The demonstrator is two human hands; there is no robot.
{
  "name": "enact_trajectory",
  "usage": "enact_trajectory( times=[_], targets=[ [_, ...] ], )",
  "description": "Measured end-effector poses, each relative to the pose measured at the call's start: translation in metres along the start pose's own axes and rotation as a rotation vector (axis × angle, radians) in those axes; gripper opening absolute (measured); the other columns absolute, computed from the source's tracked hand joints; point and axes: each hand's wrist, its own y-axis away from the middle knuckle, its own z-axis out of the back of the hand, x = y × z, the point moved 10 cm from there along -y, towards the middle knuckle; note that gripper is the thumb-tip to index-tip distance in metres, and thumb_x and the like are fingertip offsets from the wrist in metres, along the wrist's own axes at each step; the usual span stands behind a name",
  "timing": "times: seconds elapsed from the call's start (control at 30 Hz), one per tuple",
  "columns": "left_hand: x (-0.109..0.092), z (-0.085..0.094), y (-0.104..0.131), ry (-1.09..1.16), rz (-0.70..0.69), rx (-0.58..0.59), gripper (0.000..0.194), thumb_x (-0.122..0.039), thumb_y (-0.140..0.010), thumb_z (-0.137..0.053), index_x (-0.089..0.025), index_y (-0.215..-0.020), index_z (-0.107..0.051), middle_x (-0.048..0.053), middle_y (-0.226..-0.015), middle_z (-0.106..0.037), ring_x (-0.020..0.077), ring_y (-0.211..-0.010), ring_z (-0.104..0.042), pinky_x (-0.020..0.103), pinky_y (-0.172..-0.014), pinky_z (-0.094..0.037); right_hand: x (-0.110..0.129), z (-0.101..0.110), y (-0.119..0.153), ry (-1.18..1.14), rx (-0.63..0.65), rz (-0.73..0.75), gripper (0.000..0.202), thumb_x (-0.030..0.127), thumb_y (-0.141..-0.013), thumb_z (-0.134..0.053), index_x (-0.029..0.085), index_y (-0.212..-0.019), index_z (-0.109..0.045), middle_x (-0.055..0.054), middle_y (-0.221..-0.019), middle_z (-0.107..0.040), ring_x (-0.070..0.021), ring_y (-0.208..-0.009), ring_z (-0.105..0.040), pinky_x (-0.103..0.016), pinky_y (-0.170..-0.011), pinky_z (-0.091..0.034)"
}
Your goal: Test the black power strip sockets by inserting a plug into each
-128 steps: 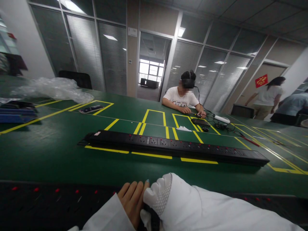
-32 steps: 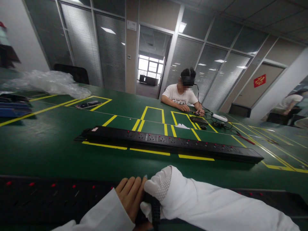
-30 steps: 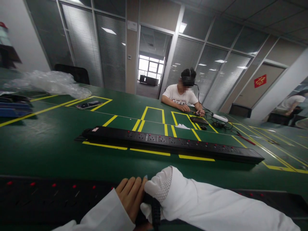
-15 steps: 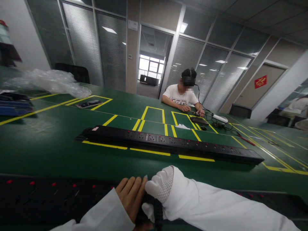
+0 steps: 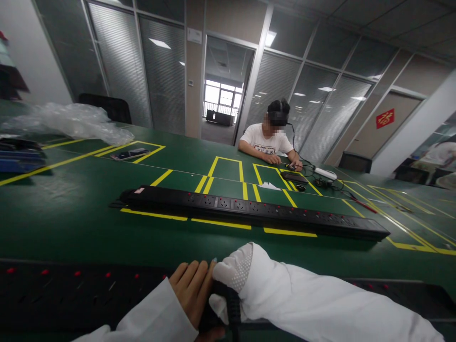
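Observation:
A long black power strip (image 5: 71, 299) with red switches lies across the near edge of the green table. My left hand (image 5: 192, 287), bare, is wrapped over its middle, fingers side by side and pressed to its far edge. Right beside it, my right hand (image 5: 233, 273), in a white dotted glove, is closed around a black tool or plug with a ribbed cable (image 5: 234, 313) hanging toward me. The lower end of that object is hidden by my hands. Farther off, a second black power strip (image 5: 249, 209) rests on the table, sockets up.
Across the green table (image 5: 89, 237), a person (image 5: 269, 140) in a headset handles small items near a white power strip (image 5: 326, 174) and cables. Plastic wrap (image 5: 74, 122), a blue box (image 5: 21, 159) and a phone (image 5: 130, 154) are at the left. Yellow tape marks the tabletop.
The view has shifted very slightly. Both my hands keep nearly the same pose against the near power strip.

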Motion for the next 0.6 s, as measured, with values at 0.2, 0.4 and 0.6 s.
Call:
enact_trajectory(
  times=[0.2, 0.4, 0.6],
  targets=[
    [0.001, -0.004, 0.003, -0.002, 0.008, 0.015, 0.075, -0.067, -0.081, -0.035, -0.003, -0.116, -0.052, 0.020, -0.102, -0.062, 0.0351, -0.091, -0.054, 0.049, -0.082, -0.034, -0.004, -0.008, -0.004, 0.006, -0.007, 0.001, 0.033, 0.043, -0.088, -0.050, 0.015, -0.071, -0.054, 0.006, -0.056, -0.046, -0.0053, -0.046, -0.039, -0.019, -0.045, -0.034],
    [0.002, -0.002, 0.000, 0.017, 0.035, 0.018, 0.077, -0.069, -0.080, -0.034, -0.004, -0.114, -0.054, 0.019, -0.101, -0.062, 0.0340, -0.091, -0.054, 0.048, -0.082, -0.035, 0.003, 0.015, 0.007, -0.041, -0.033, 0.027, 0.030, 0.042, -0.091, -0.047, 0.014, -0.090, -0.056, 0.001, -0.075, -0.055, -0.0066, -0.057, -0.049, -0.022, -0.054, -0.044],
    [0.003, -0.003, 0.001, 0.006, 0.025, 0.013, 0.075, -0.068, -0.081, -0.033, -0.005, -0.115, -0.054, 0.017, -0.101, -0.062, 0.0328, -0.090, -0.055, 0.047, -0.082, -0.035, 0.001, 0.011, 0.006, -0.043, -0.025, 0.027, 0.030, 0.042, -0.090, -0.048, 0.014, -0.085, -0.056, 0.003, -0.069, -0.053, -0.0063, -0.055, -0.047, -0.021, -0.052, -0.042]
  ],
)
